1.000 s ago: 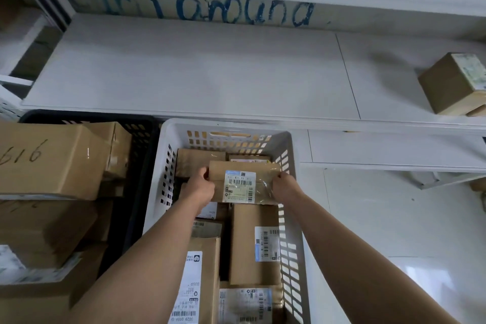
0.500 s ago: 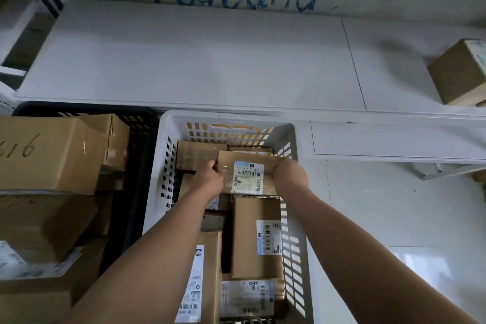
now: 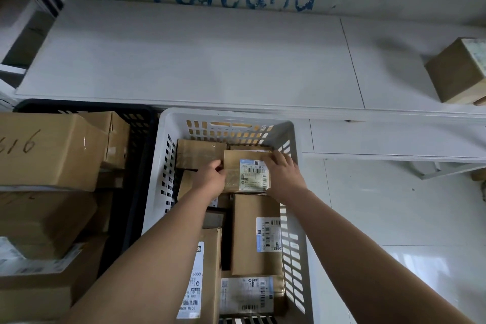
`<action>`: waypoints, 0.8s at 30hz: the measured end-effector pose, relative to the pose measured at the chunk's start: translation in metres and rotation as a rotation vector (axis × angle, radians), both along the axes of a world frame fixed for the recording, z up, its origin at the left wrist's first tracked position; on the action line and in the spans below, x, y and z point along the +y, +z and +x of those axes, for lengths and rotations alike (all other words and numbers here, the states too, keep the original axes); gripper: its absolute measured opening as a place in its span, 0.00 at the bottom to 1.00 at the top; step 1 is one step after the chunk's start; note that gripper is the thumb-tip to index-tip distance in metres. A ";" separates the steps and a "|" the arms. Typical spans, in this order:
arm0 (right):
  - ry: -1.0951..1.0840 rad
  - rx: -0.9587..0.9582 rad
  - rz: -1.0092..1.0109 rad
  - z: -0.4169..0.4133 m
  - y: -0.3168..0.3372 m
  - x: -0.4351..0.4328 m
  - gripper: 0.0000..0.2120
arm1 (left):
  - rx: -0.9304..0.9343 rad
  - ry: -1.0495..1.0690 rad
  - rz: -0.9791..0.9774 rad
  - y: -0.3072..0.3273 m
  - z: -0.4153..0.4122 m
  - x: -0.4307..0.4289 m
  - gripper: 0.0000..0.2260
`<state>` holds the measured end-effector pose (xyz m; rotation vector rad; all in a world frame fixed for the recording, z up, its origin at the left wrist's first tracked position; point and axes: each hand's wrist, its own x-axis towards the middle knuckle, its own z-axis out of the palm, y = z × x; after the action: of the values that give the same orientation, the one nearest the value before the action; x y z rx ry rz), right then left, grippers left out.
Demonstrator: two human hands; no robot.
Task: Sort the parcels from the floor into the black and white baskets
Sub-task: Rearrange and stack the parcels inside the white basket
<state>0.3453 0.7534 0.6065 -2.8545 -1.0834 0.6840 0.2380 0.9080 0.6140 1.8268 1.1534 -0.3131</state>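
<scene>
"Two hands on one small parcel [image 3: 247, 175], down in the far end of the white basket [image 3: 168, 126], right on top of the other boxes there, or just above them, hard to say. What could go sideways?" one poster asks.

"Mostly the landing," the other replies. "The stuff under it looks uneven, so if the person lets go with it half on a ledge, it probably tips or slides toward the gap beside the long box [image 3: 252, 234]. Knuckles might also get nipped against the basket wall on the right, since that corner's tight. And if it belonged in the black basket [image 3: 142, 118] next door, wrong pile."

"How's the grip?"

"The left hand [image 3: 210, 179] pinches the left edge with its fingers curled. The right hand [image 3: 284, 176] wraps the far-right corner, fingers bent over the top. Both arms reach forward and down, and the parcel's label faces up."
</scene>
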 end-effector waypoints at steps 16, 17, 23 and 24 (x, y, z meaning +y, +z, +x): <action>0.148 0.008 -0.097 0.019 0.002 0.002 0.56 | -0.070 0.020 -0.129 0.002 -0.009 0.006 0.23; 0.143 0.014 -0.107 0.018 0.004 0.002 0.56 | -0.065 0.003 -0.118 0.003 -0.010 0.006 0.23; 0.131 0.034 -0.071 0.012 0.016 -0.004 0.55 | -0.039 -0.052 -0.071 0.014 -0.017 0.004 0.24; 0.133 0.027 -0.059 0.010 0.019 -0.005 0.54 | -0.041 -0.052 -0.065 0.017 -0.020 0.004 0.24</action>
<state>0.3554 0.7484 0.6250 -2.8331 -1.2791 0.7717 0.2180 0.9124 0.6309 1.8007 1.0569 -0.3377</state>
